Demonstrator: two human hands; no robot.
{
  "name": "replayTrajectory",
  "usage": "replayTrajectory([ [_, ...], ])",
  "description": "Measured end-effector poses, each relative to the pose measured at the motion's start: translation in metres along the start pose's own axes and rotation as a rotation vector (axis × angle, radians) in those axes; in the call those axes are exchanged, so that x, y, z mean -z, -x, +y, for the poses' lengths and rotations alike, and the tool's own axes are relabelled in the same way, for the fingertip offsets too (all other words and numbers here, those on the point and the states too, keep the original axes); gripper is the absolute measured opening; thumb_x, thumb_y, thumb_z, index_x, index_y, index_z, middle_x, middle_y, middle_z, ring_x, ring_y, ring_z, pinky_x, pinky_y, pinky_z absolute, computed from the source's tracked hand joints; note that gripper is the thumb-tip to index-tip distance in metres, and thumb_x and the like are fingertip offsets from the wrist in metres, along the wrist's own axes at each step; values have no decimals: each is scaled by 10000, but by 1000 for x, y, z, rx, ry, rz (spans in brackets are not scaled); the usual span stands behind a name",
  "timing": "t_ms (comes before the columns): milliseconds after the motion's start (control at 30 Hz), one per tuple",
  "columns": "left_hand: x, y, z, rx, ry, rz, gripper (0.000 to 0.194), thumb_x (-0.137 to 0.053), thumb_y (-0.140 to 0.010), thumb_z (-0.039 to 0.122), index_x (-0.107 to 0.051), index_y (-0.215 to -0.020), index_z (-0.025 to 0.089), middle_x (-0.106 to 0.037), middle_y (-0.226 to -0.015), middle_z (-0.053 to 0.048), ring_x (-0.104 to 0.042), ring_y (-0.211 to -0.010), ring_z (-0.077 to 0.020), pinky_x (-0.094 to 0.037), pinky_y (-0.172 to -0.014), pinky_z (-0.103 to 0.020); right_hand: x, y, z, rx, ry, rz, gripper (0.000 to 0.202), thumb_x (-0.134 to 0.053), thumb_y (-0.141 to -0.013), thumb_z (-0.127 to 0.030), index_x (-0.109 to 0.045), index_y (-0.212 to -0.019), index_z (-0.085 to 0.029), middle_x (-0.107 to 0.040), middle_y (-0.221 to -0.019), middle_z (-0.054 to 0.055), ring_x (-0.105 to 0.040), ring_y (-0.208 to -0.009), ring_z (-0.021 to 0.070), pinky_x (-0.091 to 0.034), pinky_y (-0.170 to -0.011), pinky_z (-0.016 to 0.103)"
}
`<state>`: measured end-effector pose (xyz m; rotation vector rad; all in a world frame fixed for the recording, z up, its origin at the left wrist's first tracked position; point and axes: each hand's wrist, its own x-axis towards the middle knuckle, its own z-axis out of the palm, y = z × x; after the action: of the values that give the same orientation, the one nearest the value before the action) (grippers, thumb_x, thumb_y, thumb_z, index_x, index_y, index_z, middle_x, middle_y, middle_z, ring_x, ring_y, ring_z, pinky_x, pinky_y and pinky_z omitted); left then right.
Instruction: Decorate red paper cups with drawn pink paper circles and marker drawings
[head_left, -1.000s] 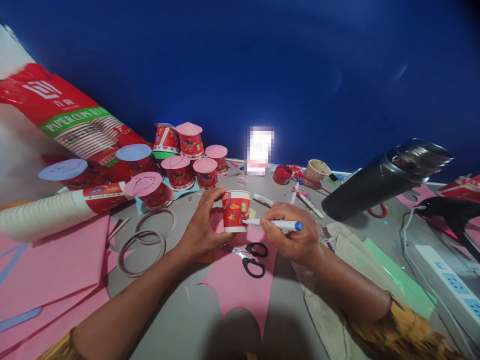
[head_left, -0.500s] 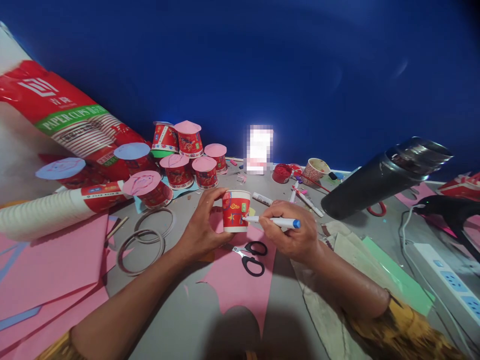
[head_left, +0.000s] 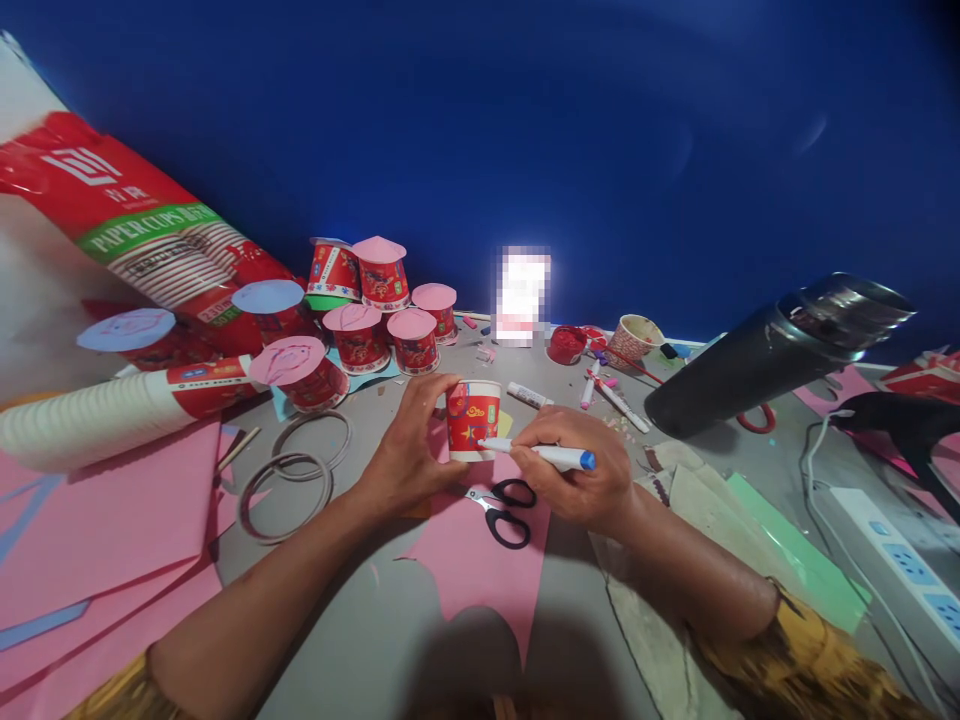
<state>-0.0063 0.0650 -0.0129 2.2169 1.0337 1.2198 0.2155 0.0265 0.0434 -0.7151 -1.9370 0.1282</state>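
My left hand (head_left: 409, 440) grips a red printed paper cup (head_left: 472, 410) upright by its left side, thumb near the base and fingers at the rim. A white marker with a blue end (head_left: 555, 454) is pinched in my right hand (head_left: 581, 470). Its tip meets the lower front of the cup, where blue marks show beside a yellow star. Just below the cup, black-handled scissors (head_left: 504, 510) lie on a cut sheet of pink paper (head_left: 487, 580). Behind my right fingers rests another white marker (head_left: 529, 395).
Several red cups with pink paper discs (head_left: 412, 340) stand at the back left. Tape rings (head_left: 285, 500), a row of nested cups (head_left: 112, 415) and pink sheets (head_left: 112, 530) lie left. A dark thermos (head_left: 757, 360), cloth (head_left: 697, 510) and power strip (head_left: 892, 550) are right.
The marker tip has shifted slightly left and down across the cup's front, and my right hand has moved with it. My left hand keeps its hold on the cup.
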Motion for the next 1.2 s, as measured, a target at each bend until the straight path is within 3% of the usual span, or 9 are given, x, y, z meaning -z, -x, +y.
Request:
replayTrajectory([
  [433,-2,0,1,-10,-20,-4,802,-825,-734,218,-435,-1427,311,-514,-1370,-93,-538,-1282,-302,-566,-1024,-513,-6,5,3,-9,-17,-102,169,-592,-990,-183,-640,-830,-213,-706,-665,-3,-610,-586,130,-455,-603,268],
  [667,0,0,4,65,36,-14,812,-792,-702,152,-436,-1415,310,-507,-1397,-89,-538,-1281,-290,-593,-975,-475,-3,2,2,-14,22,-31,190,-582,-951,-142,-610,-780,-221,-699,-650,-6,-626,-568,130,-455,-594,258],
  [933,0,-1,6,56,38,6,806,-754,-683,118,-443,-1401,307,-517,-1397,-86,-536,-1297,-295,-595,-970,-467,2,1,-1,-52,98,33,188,-607,-911,-130,-616,-749,-225,-699,-624,-15,-639,-546,134,-482,-576,250],
  [1200,-1,0,5,30,0,0,795,-805,-724,179,-431,-1412,314,-513,-1389,-85,-528,-1295,-294,-575,-1001,-485,-6,3,-2,1,21,-49,190,-594,-957,-153,-628,-781,-215,-686,-618,-13,-596,-547,125,-445,-578,270],
])
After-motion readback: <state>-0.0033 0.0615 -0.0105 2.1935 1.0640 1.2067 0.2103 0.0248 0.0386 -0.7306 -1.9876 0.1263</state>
